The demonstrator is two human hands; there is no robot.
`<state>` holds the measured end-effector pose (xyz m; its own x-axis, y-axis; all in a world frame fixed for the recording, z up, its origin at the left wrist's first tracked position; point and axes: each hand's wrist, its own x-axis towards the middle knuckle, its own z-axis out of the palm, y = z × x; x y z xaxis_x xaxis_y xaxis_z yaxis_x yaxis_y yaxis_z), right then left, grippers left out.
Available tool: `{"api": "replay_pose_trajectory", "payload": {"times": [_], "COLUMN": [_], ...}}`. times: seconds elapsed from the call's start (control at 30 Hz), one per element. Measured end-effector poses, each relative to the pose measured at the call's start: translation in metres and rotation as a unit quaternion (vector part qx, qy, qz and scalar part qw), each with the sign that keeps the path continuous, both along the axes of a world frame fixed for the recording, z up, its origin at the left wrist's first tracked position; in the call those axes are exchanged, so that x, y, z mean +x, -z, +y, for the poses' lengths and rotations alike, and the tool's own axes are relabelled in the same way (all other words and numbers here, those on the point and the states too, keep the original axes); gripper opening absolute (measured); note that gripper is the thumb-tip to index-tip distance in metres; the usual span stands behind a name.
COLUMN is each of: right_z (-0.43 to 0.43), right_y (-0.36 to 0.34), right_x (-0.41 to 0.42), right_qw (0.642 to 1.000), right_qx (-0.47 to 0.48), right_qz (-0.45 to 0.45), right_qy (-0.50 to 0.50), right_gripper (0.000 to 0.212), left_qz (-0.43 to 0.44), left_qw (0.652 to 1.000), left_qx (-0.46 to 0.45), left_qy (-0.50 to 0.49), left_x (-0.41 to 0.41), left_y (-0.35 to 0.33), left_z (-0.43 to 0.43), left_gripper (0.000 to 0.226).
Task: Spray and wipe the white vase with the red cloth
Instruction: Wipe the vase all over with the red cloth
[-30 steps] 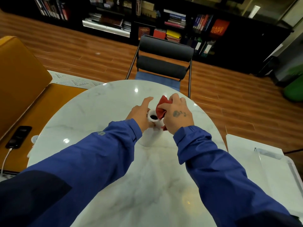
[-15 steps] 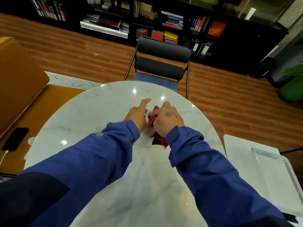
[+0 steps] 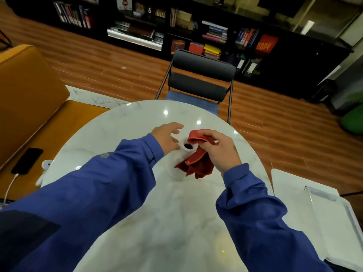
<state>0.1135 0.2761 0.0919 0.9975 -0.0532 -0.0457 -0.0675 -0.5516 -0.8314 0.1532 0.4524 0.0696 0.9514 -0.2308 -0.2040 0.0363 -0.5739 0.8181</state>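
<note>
On the round white marble table [image 3: 137,122], a little toward 12 o'clock from its middle, stood the narrow-necked white vase [image 3: 177,174], upright, with its dark mouth facing up. The right hand [image 3: 220,150] was at 3 o'clock of the vase mouth and held the crumpled red cloth [image 3: 198,163] pinched between its thumb and curled fingers. One fold of the cloth lay over the rim of the mouth, and the rest hung down along the side of the vase at 4 o'clock. The left hand [image 3: 167,137] was at 10 o'clock of the mouth, just beside the neck, with the fingers spread and relaxed and gripping nothing; I could not tell if the palm touched the neck. Both arms wore blue sleeves [image 3: 117,183]. A black padded chair [image 3: 200,79] stood at 12 o'clock of the table. At 9 o'clock a black phone [image 3: 27,160] lay on an orange bench [image 3: 64,122]. At 4 o'clock, apart from the table, was a white tray [image 3: 334,213].
</note>
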Motion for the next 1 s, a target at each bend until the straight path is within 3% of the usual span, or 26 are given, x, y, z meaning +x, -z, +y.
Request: {"api": "replay_pose_trajectory", "payload": {"times": [0.1,0.17,0.27,0.4,0.5,0.6,0.7,0.77,0.83,0.9,1.0], "right_z": [0.01,0.018,0.026,0.026,0.028,0.025,0.015,0.007,0.004,0.002,0.0], "right_y": [-0.004,-0.007,-0.011,-0.016,-0.015,-0.013,-0.007,0.0,0.011,0.023,0.036], "right_x": [-0.005,-0.006,-0.006,-0.005,-0.002,0.009,0.026,0.033,0.034,0.032,0.03], "right_qw": [0.997,0.992,0.986,0.967,0.957,0.97,0.993,0.992,0.984,0.975,0.979], "right_qx": [0.082,0.118,0.145,0.213,0.232,0.185,0.031,-0.059,-0.115,-0.128,-0.104], "right_qz": [-0.004,0.016,0.038,0.075,0.088,0.053,-0.017,-0.014,0.044,0.096,0.085], "right_qy": [-0.006,-0.035,-0.078,-0.116,-0.148,-0.15,-0.114,-0.109,-0.129,-0.154,-0.155], "right_gripper": [0.029,0.033,0.029,0.034,0.039,0.037,0.032,0.029,0.048,0.069,0.073], "left_qz": [0.08,0.16,0.156,0.093,0.066,0.048,0.014,-0.012,-0.049,-0.081,-0.093], "left_qw": [0.977,0.936,0.921,0.934,0.924,0.903,0.888,0.869,0.86,0.858,0.872], "left_qx": [-0.179,-0.276,-0.297,-0.298,-0.289,-0.289,-0.214,-0.15,-0.086,-0.082,-0.123], "left_qy": [-0.087,-0.146,-0.197,-0.176,-0.241,-0.315,-0.408,-0.471,-0.501,-0.501,-0.465], "left_x": [-0.01,-0.019,-0.031,-0.046,-0.053,-0.058,-0.06,-0.061,-0.064,-0.067,-0.072], "left_y": [-0.015,-0.023,-0.023,-0.016,-0.013,-0.008,0.0,0.006,0.01,0.015,0.028], "left_z": [0.009,0.007,0.011,0.027,0.03,0.03,0.032,0.031,0.026,0.015,-0.011], "left_gripper": [0.028,0.045,0.049,0.025,0.01,0.005,0.012,0.023,0.025,0.015,0.011]}}
